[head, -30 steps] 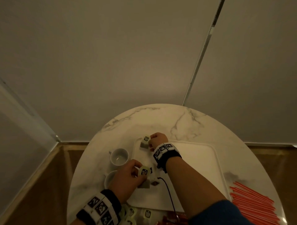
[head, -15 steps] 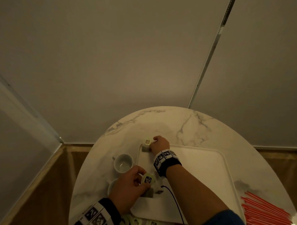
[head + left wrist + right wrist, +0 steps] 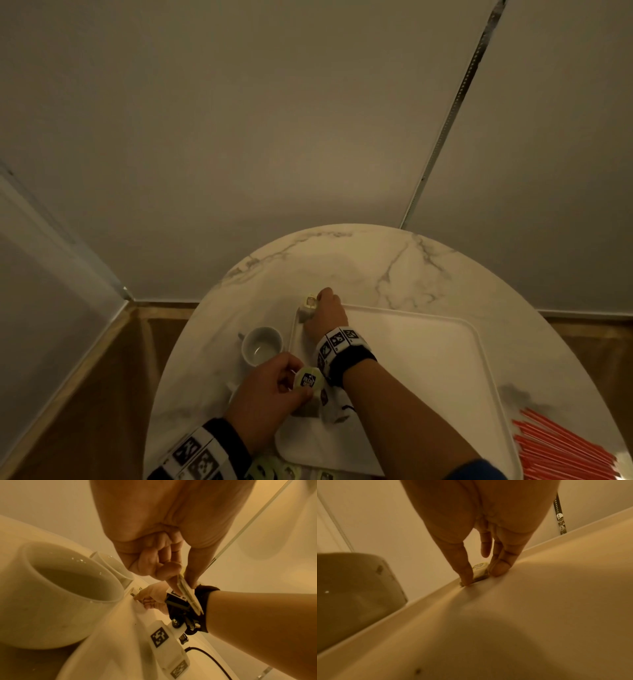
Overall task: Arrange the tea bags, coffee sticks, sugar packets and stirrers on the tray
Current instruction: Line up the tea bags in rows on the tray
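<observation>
A white tray [image 3: 428,346] lies on the round marble table. My right hand [image 3: 318,305] is at the tray's far left corner, where thumb and forefinger pinch a tea bag [image 3: 480,570] that stands on the tray floor against the rim. My left hand [image 3: 294,383] hovers over the tray's near left part and pinches pale green tea bag tags [image 3: 308,378]; a tea bag [image 3: 308,407] hangs below them. In the left wrist view the tags [image 3: 187,595] sit flat between thumb and forefinger. Red stirrers [image 3: 565,448] lie right of the tray.
Two white cups [image 3: 262,346] stand on the table just left of the tray, close to my left hand. More tea bags [image 3: 274,472] lie at the near table edge. A wall stands right behind the table.
My right hand has carried its tea bag a little farther into the tray's far left corner and lowered it to the tray floor. My left hand keeps its tags in nearly the same place.
</observation>
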A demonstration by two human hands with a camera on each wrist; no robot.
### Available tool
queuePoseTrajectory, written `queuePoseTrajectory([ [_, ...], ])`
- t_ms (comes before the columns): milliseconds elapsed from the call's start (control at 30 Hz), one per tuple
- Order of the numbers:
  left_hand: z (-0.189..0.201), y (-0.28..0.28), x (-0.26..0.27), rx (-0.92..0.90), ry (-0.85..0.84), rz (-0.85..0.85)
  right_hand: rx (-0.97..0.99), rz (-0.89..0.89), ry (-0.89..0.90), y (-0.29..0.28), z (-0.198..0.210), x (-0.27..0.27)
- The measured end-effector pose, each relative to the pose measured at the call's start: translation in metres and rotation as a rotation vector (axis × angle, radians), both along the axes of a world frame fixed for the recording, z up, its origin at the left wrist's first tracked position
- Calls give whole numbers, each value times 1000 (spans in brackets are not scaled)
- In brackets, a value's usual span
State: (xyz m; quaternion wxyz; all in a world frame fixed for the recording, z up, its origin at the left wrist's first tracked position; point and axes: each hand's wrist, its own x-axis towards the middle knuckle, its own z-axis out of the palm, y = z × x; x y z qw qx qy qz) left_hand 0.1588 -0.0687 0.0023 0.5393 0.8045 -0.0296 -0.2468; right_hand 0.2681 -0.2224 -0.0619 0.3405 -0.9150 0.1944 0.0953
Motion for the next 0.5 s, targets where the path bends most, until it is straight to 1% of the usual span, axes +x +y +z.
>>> queuePoseTrajectory([
  [67, 2, 0, 1, -12, -12, 4, 33, -25, 9, -2, 0, -2],
  [167, 4, 0, 6, -12, -30, 17, 136, -75, 44, -9, 7, -4],
  [233, 10, -2, 10, -35, -51, 41, 154, -73, 29, -17, 23, -11],
  [267, 14, -3, 12, -52, -62, 54, 198, -66, -9, -20, 33, -17],
  [300, 18, -5, 15, -67, -73, 69, 311, -64, -47, -23, 44, -25],
  [333, 22, -6, 18, -83, -82, 85, 476, -59, -65, -24, 56, -36],
  [367, 25, -7, 21, -92, -92, 101, 646, -37, -58, -25, 66, -48],
  [400, 28, -8, 24, -96, -100, 113, 773, 6, -44, -25, 75, -61],
  [433, 28, -8, 28, -90, -108, 114, 826, 59, -22, -25, 81, -73],
  [500, 27, -9, 33, -64, -125, 94, 776, 129, 5, -25, 83, -91],
])
